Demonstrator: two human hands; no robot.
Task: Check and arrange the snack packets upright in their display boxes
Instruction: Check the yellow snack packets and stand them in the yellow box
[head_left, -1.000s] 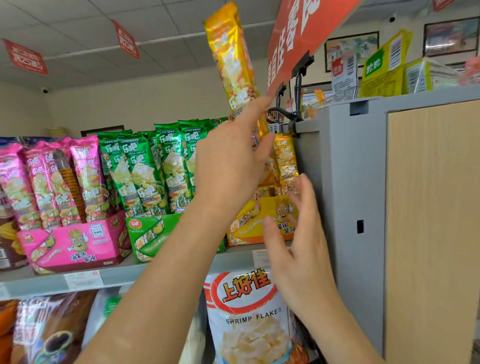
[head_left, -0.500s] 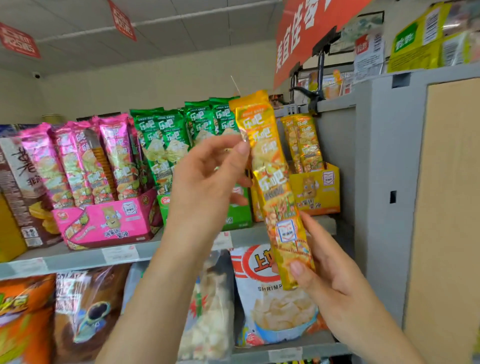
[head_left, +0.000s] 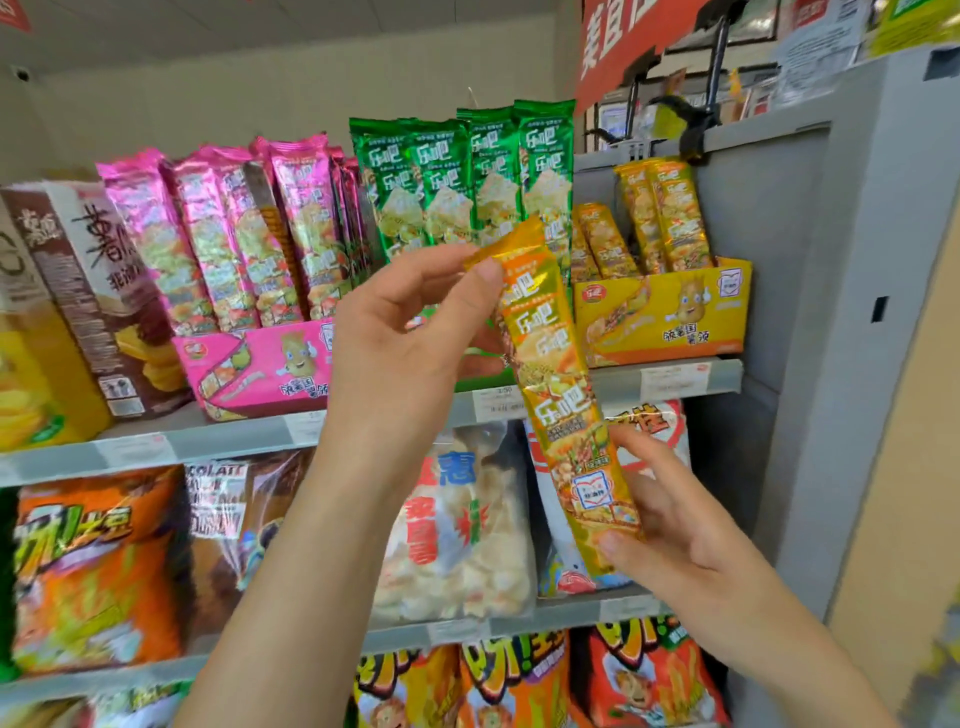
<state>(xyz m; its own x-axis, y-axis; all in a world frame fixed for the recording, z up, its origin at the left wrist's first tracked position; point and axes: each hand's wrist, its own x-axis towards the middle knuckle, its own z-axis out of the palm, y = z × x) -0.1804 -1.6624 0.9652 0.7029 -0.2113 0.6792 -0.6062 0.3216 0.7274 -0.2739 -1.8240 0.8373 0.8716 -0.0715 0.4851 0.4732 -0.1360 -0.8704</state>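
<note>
A long yellow snack packet (head_left: 558, 395) is held tilted in front of the shelf. My left hand (head_left: 410, 332) pinches its top end between thumb and fingers. My right hand (head_left: 670, 525) grips its bottom end from below. Behind it on the upper shelf stands the yellow display box (head_left: 670, 312) with a few yellow packets upright. To its left, green packets (head_left: 462, 176) stand in a green box mostly hidden by my left hand. Further left is the pink display box (head_left: 249, 369) with pink packets (head_left: 228, 234) upright.
A grey shelf upright (head_left: 852, 291) and a wooden panel bound the right side. A brown snack box (head_left: 88, 291) stands left of the pink box. Large crisp bags (head_left: 452, 525) fill the shelves below. A red sign (head_left: 618, 36) hangs overhead.
The yellow packet came down from high above the shelf into both hands, then sank a little lower. The view tilted downward, showing more of the lower shelves.
</note>
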